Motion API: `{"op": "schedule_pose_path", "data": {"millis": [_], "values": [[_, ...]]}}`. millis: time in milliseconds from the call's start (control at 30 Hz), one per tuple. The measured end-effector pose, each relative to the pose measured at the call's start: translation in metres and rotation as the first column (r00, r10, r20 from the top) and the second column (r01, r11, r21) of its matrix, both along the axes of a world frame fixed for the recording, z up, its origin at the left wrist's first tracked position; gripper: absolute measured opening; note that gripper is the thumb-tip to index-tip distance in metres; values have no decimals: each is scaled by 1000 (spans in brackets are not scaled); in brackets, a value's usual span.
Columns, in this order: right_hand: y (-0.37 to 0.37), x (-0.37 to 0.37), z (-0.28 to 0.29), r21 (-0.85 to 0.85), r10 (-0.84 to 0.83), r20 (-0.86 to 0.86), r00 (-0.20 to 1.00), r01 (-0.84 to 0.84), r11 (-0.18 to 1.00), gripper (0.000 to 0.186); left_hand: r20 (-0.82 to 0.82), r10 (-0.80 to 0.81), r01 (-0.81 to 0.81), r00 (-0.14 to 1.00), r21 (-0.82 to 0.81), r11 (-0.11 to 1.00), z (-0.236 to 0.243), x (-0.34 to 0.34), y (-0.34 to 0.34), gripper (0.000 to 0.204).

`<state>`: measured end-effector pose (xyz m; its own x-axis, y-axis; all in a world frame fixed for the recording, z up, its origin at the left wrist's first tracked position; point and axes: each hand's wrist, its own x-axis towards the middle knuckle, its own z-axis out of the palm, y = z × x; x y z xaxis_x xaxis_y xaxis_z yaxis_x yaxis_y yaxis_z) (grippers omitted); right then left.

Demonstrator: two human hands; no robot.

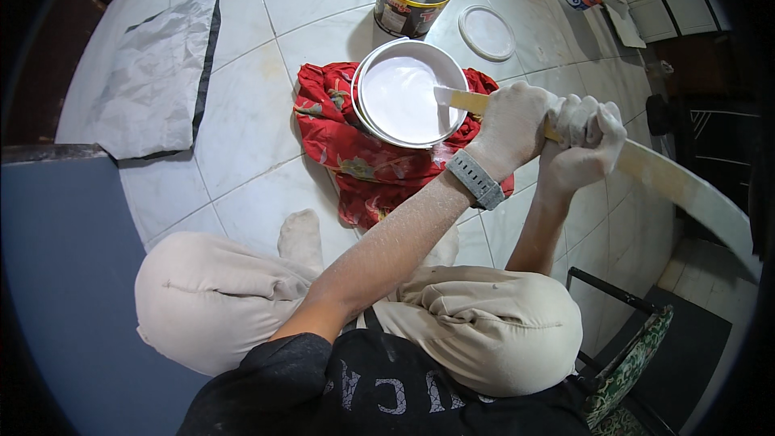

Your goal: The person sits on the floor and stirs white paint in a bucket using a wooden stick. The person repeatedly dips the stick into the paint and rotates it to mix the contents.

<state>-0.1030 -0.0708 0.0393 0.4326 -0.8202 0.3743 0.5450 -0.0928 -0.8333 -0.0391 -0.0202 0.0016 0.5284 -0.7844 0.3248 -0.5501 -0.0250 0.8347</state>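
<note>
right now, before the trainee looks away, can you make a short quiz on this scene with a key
1. Which is bunched against the bucket?
a) the chair
b) the red cloth
c) the white sheet

2. True or false: the left hand and the right hand both grip the stick.

3. Fill in: the watch is on the person's ____ wrist.

Key: 1. b; 2. true; 3. left
</note>
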Motion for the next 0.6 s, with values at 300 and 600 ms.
{"op": "schedule_pose_path", "data": {"millis": [300, 600], "values": [[-3, -5, 15, 205, 95, -8, 995, -92, 974, 34, 39, 64, -71, 997, 226, 972, 7, -11, 2, 8], [1, -30, 54, 20, 104, 150, 983, -108, 994, 32, 84, -26, 25, 996, 21, 999, 52, -25, 10, 5]]}}
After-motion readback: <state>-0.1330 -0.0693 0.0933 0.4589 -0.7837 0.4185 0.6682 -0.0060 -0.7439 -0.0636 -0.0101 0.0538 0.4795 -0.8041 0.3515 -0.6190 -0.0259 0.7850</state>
